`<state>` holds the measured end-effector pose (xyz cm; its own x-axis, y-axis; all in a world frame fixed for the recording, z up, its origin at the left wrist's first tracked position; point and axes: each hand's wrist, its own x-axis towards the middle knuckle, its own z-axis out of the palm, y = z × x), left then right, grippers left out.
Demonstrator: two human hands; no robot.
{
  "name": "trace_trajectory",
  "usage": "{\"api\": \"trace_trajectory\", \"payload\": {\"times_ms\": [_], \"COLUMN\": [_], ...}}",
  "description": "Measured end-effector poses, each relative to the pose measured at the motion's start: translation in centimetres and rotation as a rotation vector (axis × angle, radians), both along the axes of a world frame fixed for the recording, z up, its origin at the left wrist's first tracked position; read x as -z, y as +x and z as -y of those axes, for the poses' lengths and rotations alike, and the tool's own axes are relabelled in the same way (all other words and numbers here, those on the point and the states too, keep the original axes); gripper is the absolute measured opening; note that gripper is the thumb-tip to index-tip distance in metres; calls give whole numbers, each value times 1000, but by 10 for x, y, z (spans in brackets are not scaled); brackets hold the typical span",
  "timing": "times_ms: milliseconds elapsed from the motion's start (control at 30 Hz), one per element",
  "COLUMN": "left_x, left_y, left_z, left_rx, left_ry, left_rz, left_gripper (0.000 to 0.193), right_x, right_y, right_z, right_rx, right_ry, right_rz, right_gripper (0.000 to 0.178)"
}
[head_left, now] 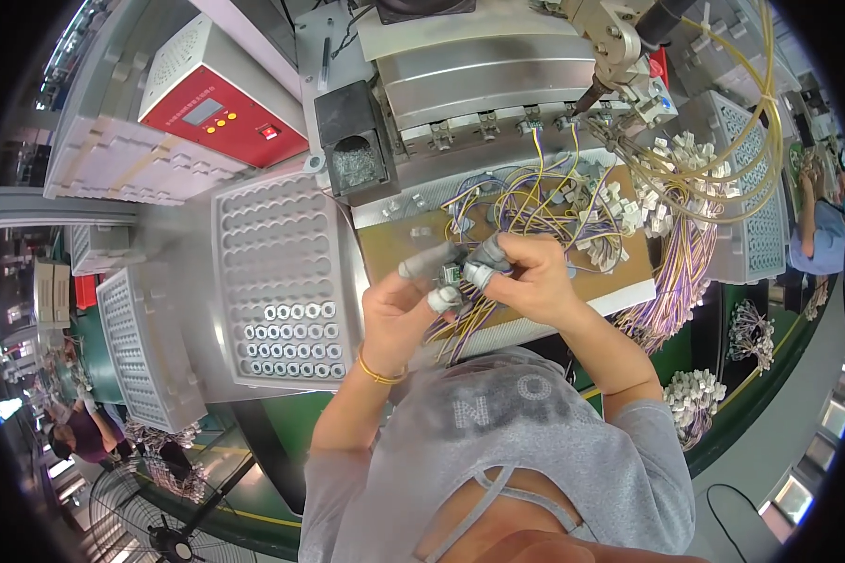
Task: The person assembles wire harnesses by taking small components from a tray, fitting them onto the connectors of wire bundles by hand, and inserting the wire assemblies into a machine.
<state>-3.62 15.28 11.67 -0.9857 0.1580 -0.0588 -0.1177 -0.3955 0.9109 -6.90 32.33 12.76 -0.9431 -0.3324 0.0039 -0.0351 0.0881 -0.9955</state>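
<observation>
My left hand [394,308] and my right hand [538,280] meet over the brown work board [385,246], with grey-white covers on several fingertips. Between their fingertips sits a small dark part with a green face [452,274]. The left thumb and forefinger pinch it from one side. On the other side, the right thumb and fingers close at the same part and hide some of it. Yellow and purple wires [469,314] run beneath the hands; whether they join the part, I cannot tell. More wires with white connectors [603,211] lie tangled beyond my right hand.
At left stands a grey moulded tray [282,220] with rows of round metal-rimmed pieces [296,331]. Behind it are a red-fronted control box [216,113] and a black bin [333,117] of clear bits. A metal fixture [498,80] spans the back. Wire bundles [676,281] hang at right.
</observation>
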Motion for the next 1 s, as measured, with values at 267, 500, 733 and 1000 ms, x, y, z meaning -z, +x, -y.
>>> {"api": "trace_trajectory", "payload": {"times_ms": [267, 500, 733, 1000], "left_x": [-8, -7, 17, 77], "left_y": [0, -12, -8, -1], "left_z": [-9, -23, -62, -45], "left_rx": [-55, -18, 190, 24], "left_ry": [-206, 66, -90, -1109], "left_rz": [-134, 78, 49, -776], "left_gripper": [26, 21, 43, 19], "right_x": [-11, -18, 13, 41], "right_y": [-2, 4, -5, -72], "right_z": [-4, -8, -72, -135], "right_rx": [-85, 21, 286, 997], "right_ry": [175, -78, 49, -550], "right_rz": [-277, 48, -18, -82], "right_gripper": [11, 10, 16, 10]}}
